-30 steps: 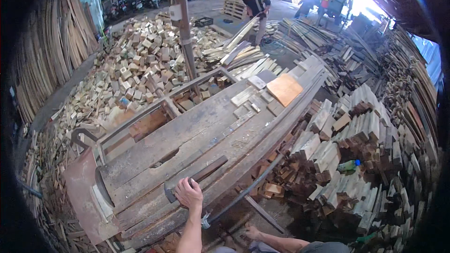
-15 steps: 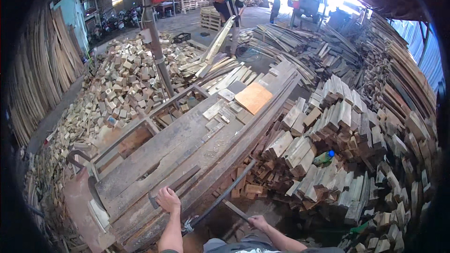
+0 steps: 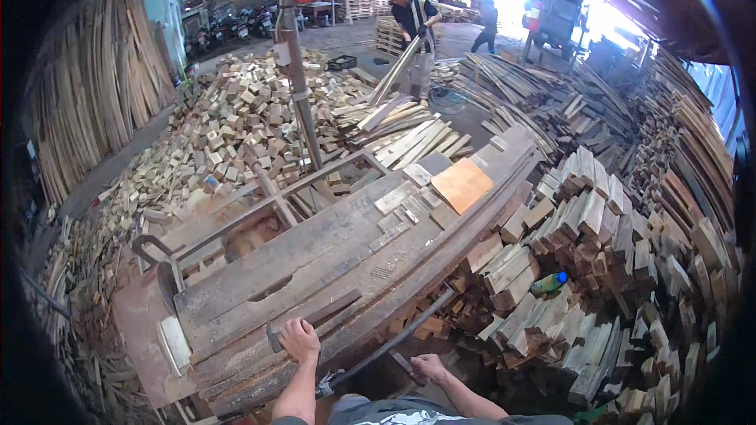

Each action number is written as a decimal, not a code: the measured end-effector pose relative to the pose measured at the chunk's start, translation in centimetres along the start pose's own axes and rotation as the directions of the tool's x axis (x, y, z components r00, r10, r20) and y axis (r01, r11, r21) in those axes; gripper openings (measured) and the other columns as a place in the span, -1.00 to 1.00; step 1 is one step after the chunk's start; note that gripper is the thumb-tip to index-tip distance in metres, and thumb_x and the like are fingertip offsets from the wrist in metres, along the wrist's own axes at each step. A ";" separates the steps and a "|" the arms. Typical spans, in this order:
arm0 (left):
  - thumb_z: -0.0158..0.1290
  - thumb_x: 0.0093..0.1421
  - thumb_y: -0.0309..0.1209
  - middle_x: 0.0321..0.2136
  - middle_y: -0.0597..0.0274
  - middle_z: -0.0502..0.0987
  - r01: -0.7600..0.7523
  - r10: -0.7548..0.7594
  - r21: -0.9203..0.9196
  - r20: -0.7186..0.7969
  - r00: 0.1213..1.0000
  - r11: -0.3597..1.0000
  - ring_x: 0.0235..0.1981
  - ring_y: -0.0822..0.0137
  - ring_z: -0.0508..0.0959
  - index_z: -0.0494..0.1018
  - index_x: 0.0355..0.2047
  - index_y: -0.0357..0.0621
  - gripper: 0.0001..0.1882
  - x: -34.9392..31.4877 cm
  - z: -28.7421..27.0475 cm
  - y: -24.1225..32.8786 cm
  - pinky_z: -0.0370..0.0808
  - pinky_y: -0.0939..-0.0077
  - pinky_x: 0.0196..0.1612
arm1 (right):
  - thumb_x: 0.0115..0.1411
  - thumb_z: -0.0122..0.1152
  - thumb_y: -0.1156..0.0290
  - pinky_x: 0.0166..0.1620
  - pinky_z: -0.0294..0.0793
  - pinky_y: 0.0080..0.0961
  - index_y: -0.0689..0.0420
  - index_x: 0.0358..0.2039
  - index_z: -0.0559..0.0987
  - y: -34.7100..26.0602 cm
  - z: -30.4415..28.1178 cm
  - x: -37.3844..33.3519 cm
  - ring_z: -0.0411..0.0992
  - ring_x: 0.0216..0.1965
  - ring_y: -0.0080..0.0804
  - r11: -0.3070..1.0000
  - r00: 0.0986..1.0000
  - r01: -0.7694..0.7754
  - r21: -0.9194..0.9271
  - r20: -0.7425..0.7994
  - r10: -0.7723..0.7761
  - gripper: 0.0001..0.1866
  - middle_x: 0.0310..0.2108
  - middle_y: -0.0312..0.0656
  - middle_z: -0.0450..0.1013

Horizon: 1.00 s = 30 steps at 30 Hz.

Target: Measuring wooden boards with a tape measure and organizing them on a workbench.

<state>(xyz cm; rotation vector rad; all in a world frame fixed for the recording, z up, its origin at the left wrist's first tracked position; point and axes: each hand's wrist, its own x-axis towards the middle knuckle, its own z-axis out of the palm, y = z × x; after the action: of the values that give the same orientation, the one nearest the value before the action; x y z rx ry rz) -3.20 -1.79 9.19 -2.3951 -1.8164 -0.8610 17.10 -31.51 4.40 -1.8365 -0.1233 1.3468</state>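
Note:
Over the near end of the long wooden workbench (image 3: pixel 291 299), my left hand (image 3: pixel 299 340) is closed around a hammer-like tool. Its dark, flat handle (image 3: pixel 339 306) points away to the right along the planks. A short blunt end (image 3: pixel 275 338) shows left of my fingers. Beyond the bench's near right edge, my right hand (image 3: pixel 429 368) grips a narrow, flat, dark bar (image 3: pixel 402 361) that sticks out up and to the left. The lower part of this bar is hidden by my fingers. Several small nails (image 3: pixel 384 271) lie on the bench top.
An orange sheet (image 3: pixel 461 186) and short wood pieces (image 3: pixel 395 197) lie farther up the bench. A metal pipe (image 3: pixel 402 337) slants along its right side. Stacked timber (image 3: pixel 583 267) holds a bottle (image 3: pixel 549 283); offcuts (image 3: pixel 228 126) heap at left. Another person (image 3: pixel 417 31) handles boards beyond.
My view has swung, shifting the bench right and down. Both hands keep their grips, and my right hand has drawn slightly left. The far co-worker's boards have swung; another person farther back has moved.

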 end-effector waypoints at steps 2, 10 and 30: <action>0.04 0.20 -0.29 -0.22 0.27 0.52 0.023 -0.023 -0.002 0.020 1.000 1.000 -0.10 0.13 0.50 0.48 -0.30 0.01 -0.87 0.1 -0.8 0.0 0.34 0.13 -0.05 | 0.32 0.18 0.24 -0.45 0.48 -0.53 0.25 -0.36 0.65 -1.4 0.4 -0.4 0.52 -0.49 -0.52 1.000 1.000 -0.005 -0.017 0.030 0.006 -0.69 -0.48 -0.22 0.59; 0.07 0.18 -0.22 -0.19 0.28 0.53 0.028 -0.027 -0.029 0.036 0.999 0.999 -0.08 0.13 0.49 0.50 -0.25 0.03 -0.82 0.7 -2.7 -0.3 0.32 0.10 -0.01 | 0.33 0.17 0.23 -0.48 0.47 -0.55 0.23 -0.38 0.65 -3.3 1.3 -1.5 0.51 -0.52 -0.49 0.991 0.990 0.128 -0.029 0.071 -0.126 -0.69 -0.49 -0.22 0.58; 0.17 0.16 -0.26 -0.03 0.19 0.46 0.028 -0.038 -0.259 -0.034 0.999 0.965 0.16 0.07 0.34 0.48 -0.07 -0.06 -0.65 -10.0 -11.0 -5.4 0.25 0.03 0.22 | 0.31 0.21 0.26 -0.41 0.38 -0.56 0.28 -0.42 0.64 -3.1 6.2 1.9 0.40 -0.50 -0.59 0.900 0.806 0.386 -0.203 0.548 -0.222 -0.68 -0.55 -0.35 0.49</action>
<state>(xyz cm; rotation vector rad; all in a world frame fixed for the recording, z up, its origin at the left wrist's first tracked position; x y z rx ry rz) -14.27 -12.52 12.54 -2.4776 -1.8376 -1.2102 13.91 -25.01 4.59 -1.5523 -0.9268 1.6101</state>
